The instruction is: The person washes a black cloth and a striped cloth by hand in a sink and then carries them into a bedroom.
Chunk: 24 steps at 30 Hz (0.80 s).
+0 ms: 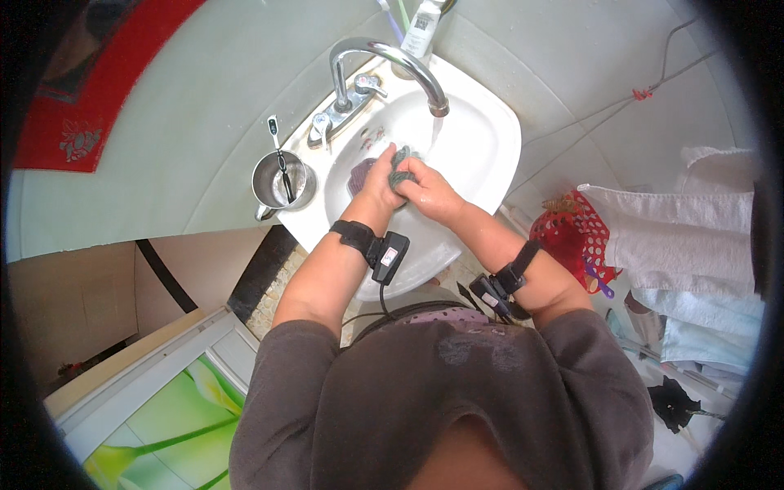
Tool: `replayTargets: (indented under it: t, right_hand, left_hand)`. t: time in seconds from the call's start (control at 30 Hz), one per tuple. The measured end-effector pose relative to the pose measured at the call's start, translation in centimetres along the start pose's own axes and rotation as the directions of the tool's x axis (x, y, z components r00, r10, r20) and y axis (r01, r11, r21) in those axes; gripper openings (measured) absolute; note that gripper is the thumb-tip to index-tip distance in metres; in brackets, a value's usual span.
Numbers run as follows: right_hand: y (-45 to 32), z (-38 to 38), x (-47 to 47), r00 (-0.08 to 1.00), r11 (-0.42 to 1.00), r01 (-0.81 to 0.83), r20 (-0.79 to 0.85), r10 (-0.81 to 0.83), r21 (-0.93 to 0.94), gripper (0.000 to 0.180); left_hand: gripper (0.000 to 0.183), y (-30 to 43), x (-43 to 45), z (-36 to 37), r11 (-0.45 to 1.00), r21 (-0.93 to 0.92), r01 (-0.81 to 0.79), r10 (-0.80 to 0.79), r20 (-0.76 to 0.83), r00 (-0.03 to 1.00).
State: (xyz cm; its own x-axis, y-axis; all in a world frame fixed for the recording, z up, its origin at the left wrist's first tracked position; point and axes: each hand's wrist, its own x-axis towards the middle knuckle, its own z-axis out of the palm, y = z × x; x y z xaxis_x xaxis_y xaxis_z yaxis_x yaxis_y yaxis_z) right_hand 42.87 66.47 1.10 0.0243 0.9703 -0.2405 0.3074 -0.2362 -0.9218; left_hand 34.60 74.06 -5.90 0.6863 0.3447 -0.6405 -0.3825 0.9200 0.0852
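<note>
Over the white washbasin (pixel 484 153) my two hands are close together, gripping a wet dark grey-green cloth (pixel 401 179). My left hand (pixel 381 177) holds the cloth from the left, its fingers partly hidden. From the right, my right hand (pixel 432 193) pinches it between thumb and fingers. A purple ribbed cloth (pixel 360 175) lies in the basin beside my left hand, partly covered by it. Water runs from the curved chrome faucet (pixel 392 49) just beyond my hands.
A metal mug (pixel 263 177) with a black-and-white toothbrush (pixel 282 162) stands on the basin's left corner. Behind the faucet is a white tube (pixel 422 27) with toothbrushes. Towels (pixel 680 239) and a red dotted bag (pixel 576 236) hang at right. Two tap handles (pixel 321 125) flank the spout.
</note>
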Motion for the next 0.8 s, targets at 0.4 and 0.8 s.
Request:
replayTargets:
  t: [0.4,0.8]
  right_hand:
    - [7.1,-5.2,4.4,0.786,0.899,-0.277,-0.618,0.008,-0.34,0.033]
    - [5.3,-6.6,3.4,0.915,0.97,-0.206,-0.325,0.238,0.13,0.033]
  left_hand:
    - [0.028,-1.8,-0.3,-0.5,0.808,0.491,-0.327,0.423,-0.097,0.901]
    - [0.018,0.0,0.4,-3.9,0.578,0.735,-0.354,0.606,-0.096,0.79]
